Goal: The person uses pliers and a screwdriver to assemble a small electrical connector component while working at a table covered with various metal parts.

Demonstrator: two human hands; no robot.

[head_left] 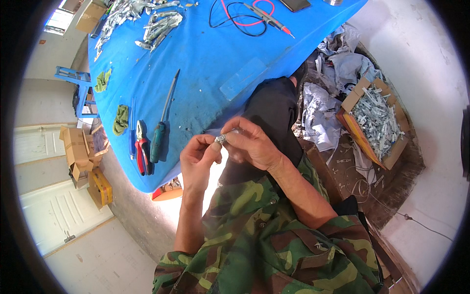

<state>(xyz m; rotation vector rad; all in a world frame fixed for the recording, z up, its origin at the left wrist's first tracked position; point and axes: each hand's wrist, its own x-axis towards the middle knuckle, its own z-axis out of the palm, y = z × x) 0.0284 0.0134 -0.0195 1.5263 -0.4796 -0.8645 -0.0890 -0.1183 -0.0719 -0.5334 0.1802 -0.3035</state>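
Note:
A small silvery-white piece point(220, 139) is pinched between my two hands, just off the near edge of the blue-covered table point(205, 63). My left hand point(197, 156) grips its left side between thumb and fingers. From the right, my right hand point(250, 143) holds it with thumb and forefinger. What kind of part it is I cannot make out; fingertips hide much of it. Left of my hands on the table lie a long screwdriver point(158, 139) with a teal handle, red-handled pliers point(142, 152) and a slim blue tool point(131, 137).
Silvery strips point(159, 28) are heaped at the table's far left. Multimeter probes point(267, 18) with red and black leads lie at the back. Two green cloths point(120, 120) sit near the left edge. A cardboard box point(387, 159) full of strips stands at right, beside crumpled plastic bags point(320, 112).

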